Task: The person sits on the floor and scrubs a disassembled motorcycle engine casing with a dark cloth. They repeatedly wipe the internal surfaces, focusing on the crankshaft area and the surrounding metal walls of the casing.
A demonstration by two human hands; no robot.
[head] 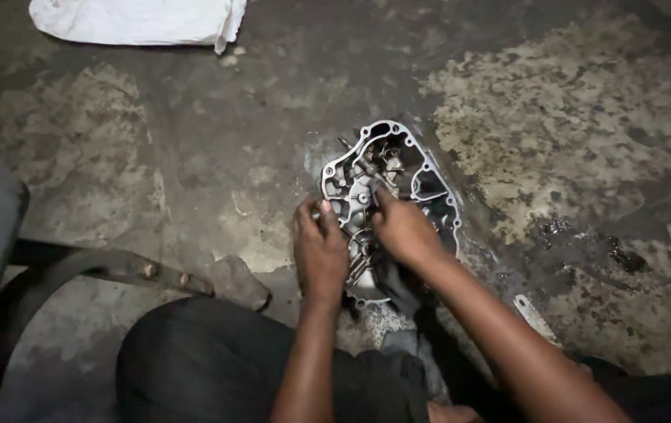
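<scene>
A cast metal engine cover [398,168] lies on the oil-stained floor [586,117] just right of frame centre. It is steadied at its left rim by the left hand [320,251], fingers curled; inner parts are pinched by the right hand [404,229]. It is judged heavy, rigid and oil-slick, best gripped by its outer rim.
</scene>
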